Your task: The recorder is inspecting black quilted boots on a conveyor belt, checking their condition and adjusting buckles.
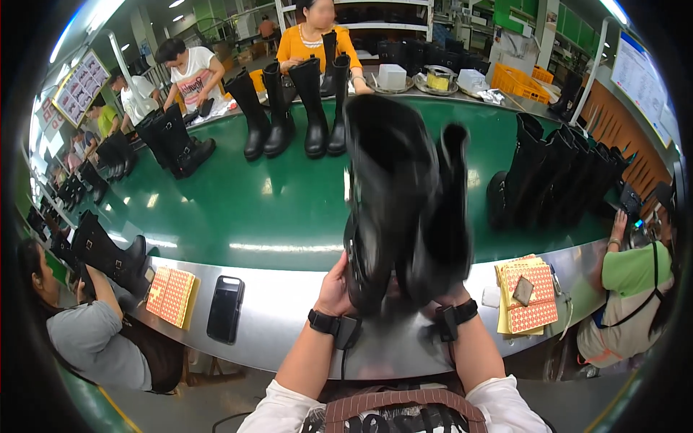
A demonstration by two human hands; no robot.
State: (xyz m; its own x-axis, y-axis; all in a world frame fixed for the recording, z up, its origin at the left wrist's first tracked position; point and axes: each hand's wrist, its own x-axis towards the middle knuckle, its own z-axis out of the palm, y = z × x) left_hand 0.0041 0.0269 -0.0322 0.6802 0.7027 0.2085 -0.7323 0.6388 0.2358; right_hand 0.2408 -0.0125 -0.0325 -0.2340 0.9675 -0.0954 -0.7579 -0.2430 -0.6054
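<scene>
I hold a pair of tall black boots up over the metal table edge, shafts upward and side by side. My left hand [333, 287] grips the left boot [390, 180] low down, near its foot. My right hand [453, 294] is around the lower part of the right boot [446, 216], and that boot hides most of its fingers. Both boots are smeared by motion. A black strap with a small box sits on each of my wrists.
A green conveyor belt [289, 216] runs across, carrying boots left, centre and right. A black phone [226, 309] and orange-white sticker sheets [170, 294] lie left; more sheets [530, 317] lie right. Co-workers sit close on both sides; others stand across the belt.
</scene>
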